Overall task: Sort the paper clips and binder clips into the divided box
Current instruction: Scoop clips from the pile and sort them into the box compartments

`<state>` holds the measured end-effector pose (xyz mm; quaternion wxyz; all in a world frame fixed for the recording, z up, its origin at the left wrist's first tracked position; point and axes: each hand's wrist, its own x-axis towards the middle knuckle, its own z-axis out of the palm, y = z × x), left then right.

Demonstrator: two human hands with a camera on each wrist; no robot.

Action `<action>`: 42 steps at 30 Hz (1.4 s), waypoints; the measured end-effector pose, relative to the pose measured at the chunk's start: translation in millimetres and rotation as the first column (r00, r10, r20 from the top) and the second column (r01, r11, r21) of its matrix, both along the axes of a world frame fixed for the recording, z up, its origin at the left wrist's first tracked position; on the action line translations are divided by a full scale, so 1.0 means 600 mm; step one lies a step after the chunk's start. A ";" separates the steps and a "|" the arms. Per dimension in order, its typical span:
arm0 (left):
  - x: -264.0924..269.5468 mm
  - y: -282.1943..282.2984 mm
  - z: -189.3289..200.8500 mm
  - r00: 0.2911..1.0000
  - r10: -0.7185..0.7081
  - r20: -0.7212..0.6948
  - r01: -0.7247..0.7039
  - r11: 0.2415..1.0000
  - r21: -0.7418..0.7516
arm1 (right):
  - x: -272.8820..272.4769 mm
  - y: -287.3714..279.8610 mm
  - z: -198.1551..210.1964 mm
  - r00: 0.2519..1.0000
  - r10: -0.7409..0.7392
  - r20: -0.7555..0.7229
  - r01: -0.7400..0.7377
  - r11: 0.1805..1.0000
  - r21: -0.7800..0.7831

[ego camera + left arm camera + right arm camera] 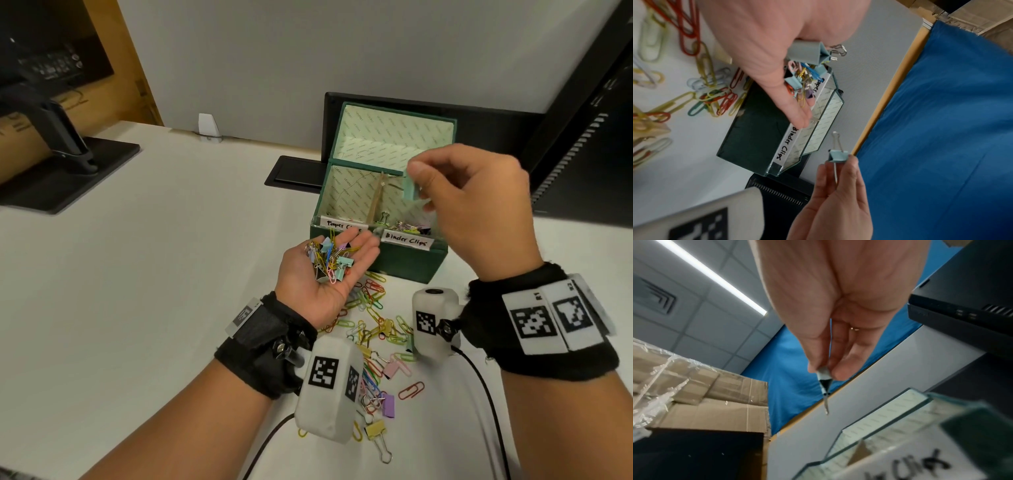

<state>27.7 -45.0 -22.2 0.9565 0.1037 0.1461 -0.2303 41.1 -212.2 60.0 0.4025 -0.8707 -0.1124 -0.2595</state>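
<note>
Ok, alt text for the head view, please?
A right hand pinches a light blue binder clip above an open green divided box, while the left hand cups mixed clips. More clips litter the white table.

Black monitor stand [58, 164] far left on white desk [154, 274], cardboard boxes [701, 395] behind.

White counter [154, 274] against grey partition wall [274, 51]. Black monitor stand [65, 147] on counter's far left. Ceiling strip light [711, 277] above stacked cardboard boxes [715, 402]. Blue sheet [941, 113] behind partition.
</note>
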 end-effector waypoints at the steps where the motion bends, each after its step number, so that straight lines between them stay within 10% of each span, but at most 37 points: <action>1: 0.000 0.000 -0.002 1.000 -0.002 0.003 0.002 1.000 -0.008 | 0.003 -0.004 -0.002 0.999 -0.045 0.010 0.045 0.999 -0.024; 8: 0.001 0.001 -0.004 1.000 -0.007 -0.025 0.007 1.000 0.011 | 0.015 -0.019 -0.024 0.965 -0.128 -0.229 0.037 0.931 -0.363; 17: -0.006 -0.005 -0.003 0.999 0.043 0.010 -0.044 0.990 0.134 | -0.047 0.073 -0.011 0.843 0.291 -0.452 -0.474 0.799 -0.370; 23: -0.014 -0.006 0.005 0.997 0.073 -0.008 -0.070 0.978 0.198 | -0.047 0.095 -0.041 0.889 0.261 -0.377 -0.430 0.758 -0.490; 35: -0.006 -0.003 0.009 0.991 0.097 0.094 -0.100 0.995 0.019 | -0.036 0.050 0.000 0.858 0.382 -0.343 -0.407 0.913 -0.002; 42: 0.000 0.000 -0.001 1.000 0.031 -0.003 -0.031 0.998 0.047 | -0.002 0.005 -0.006 1.000 0.017 -0.001 -0.017 0.997 -0.078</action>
